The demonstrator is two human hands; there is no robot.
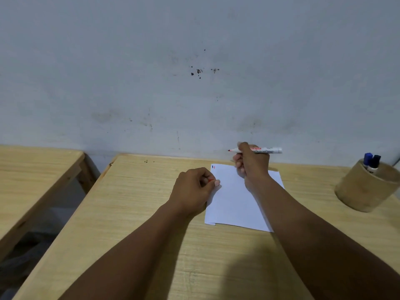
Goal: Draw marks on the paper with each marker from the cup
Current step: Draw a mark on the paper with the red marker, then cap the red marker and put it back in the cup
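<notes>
holding a red cap (211, 180) in the left hand (194, 189), fist clenched round it, only a sliver of red showing between thumb + fingers. that hand rests on the table (134, 213) at the paper's left edge, touching it.

paper (233, 202) lies flat mid-table, white, looks like 2 sheets stacked (second corner peeks out at the near-left). two tiny marks (213, 167) at its far-left corner, one blue, one red.

right hand (252, 162) is raised over the paper's far edge, grasping the red marker (265, 150) mid-barrel. key relation: marker's long axis runs roughly horizontal, left-right, bare red tip pointing left toward the cap side, white tail end sticking out right. cap sits nearer + left of the tip, apart from it. so prob next = recap: cap mouth has to line up w/ that axis, either hand can close the gap. tip is off the paper, not writing.

cup (365, 187) far right on the table, wooden, cylindrical, well apart from the paper. blue marker (367, 159) + black marker (375, 162) stand in it, capped, caps up. right hand is the nearer one to it.
</notes>
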